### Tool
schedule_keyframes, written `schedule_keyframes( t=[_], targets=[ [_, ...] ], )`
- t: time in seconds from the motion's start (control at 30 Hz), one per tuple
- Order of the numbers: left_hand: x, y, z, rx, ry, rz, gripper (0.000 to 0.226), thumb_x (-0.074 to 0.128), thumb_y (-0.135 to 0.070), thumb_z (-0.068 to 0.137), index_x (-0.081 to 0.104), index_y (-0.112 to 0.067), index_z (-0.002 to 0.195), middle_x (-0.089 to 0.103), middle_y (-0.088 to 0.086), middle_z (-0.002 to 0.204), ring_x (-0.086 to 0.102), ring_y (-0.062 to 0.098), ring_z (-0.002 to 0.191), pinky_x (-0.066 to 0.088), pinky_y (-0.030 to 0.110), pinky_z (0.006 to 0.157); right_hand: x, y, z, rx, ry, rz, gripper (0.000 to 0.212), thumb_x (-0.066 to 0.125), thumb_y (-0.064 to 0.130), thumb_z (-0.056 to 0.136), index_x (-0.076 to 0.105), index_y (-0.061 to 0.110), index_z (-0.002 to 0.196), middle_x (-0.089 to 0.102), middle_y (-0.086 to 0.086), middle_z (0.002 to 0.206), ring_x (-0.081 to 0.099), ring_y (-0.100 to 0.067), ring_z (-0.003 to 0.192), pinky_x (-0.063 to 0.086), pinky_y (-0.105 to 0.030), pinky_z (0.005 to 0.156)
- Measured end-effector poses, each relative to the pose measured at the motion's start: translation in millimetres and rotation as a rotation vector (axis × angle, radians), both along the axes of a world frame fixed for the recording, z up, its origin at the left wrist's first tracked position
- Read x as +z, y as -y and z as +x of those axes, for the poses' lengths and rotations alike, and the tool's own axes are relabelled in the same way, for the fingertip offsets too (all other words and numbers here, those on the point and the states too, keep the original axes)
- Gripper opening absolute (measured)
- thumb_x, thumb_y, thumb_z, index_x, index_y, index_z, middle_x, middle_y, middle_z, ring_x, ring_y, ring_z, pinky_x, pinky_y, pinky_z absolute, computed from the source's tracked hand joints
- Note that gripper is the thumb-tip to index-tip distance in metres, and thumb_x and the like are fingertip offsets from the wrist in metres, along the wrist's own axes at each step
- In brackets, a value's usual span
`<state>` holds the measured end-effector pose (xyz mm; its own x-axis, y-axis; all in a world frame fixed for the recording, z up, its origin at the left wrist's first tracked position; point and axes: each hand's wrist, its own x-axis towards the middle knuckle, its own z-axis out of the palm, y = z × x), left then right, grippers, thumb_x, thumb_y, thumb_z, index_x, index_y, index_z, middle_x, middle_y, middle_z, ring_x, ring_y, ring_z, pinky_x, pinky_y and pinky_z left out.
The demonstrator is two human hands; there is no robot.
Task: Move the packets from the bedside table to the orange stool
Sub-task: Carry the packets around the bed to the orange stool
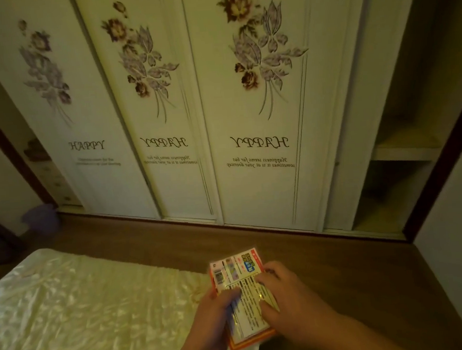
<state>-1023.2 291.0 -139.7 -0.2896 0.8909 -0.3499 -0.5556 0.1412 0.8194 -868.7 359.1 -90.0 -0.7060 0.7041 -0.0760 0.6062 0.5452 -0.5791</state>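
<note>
Glossy packets [242, 297], lower centre, pinched between left hand [211, 326] and right hand [280, 294]; slick wrappers could slide apart and drop.

Wardrobe [247, 105] fills far wall: three white sliding doors, printed purple and brown flowers, word "HAPPY" on each, mirrored on middle and right doors. Open shelf compartment [403, 152] at right end, dim inside. Wooden floor [339, 254] along wardrobe base. Bed [83, 308] lower left, shiny cream cover. Blurred purple object [40, 215] on floor, far left.
</note>
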Motion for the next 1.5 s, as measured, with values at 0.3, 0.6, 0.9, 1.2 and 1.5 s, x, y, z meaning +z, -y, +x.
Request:
schedule_keyframes(
  t=[0.3,0.6,0.9,1.2,1.5],
  targets=[
    [23,-166,43,-0.016,-0.082,-0.052,0.034,0.052,0.003,0.088,0.061,-0.002,0.121,0.071,0.027,0.112,0.069,0.042,0.098,0.054,0.049,0.081,1,-164,45,-0.031,-0.122,-0.051,0.053,0.055,0.032,0.094,0.035,0.026,0.143,0.024,0.016,0.140,0.038,-0.001,0.114,0.046,-0.015,0.088],
    [46,-299,80,-0.031,-0.131,-0.037,0.029,0.051,0.000,0.092,0.062,-0.003,0.119,0.072,0.026,0.108,0.071,0.041,0.092,0.058,0.046,0.073,10,-290,79,-0.107,-0.222,-0.092,0.050,0.056,0.028,0.095,0.038,0.025,0.141,0.025,0.016,0.135,0.045,-0.003,0.109,0.048,-0.007,0.067],
    [24,-384,38,-0.066,-0.059,-0.088,0.028,0.053,-0.002,0.092,0.059,-0.002,0.119,0.072,0.027,0.106,0.072,0.039,0.088,0.058,0.043,0.066,-7,-379,38,-0.111,-0.164,-0.114,0.049,0.057,0.029,0.094,0.039,0.026,0.140,0.027,0.014,0.137,0.049,-0.009,0.115,0.056,-0.016,0.076],
    [12,-518,-71,-0.052,-0.055,-0.041,0.032,0.050,0.001,0.093,0.058,-0.003,0.123,0.072,0.024,0.110,0.071,0.039,0.096,0.058,0.043,0.072,-16,-514,-68,-0.051,-0.091,0.016,0.051,0.054,0.035,0.095,0.035,0.027,0.142,0.025,0.012,0.142,0.043,-0.007,0.121,0.055,-0.022,0.085],
    [27,-588,-178,0.049,-0.088,-0.015,0.027,0.050,-0.001,0.093,0.061,-0.008,0.116,0.075,0.022,0.104,0.073,0.037,0.090,0.058,0.046,0.075,-2,-599,-179,0.069,-0.116,0.070,0.050,0.052,0.034,0.096,0.035,0.023,0.142,0.024,0.012,0.142,0.040,-0.006,0.122,0.054,-0.022,0.086]
  ],
)
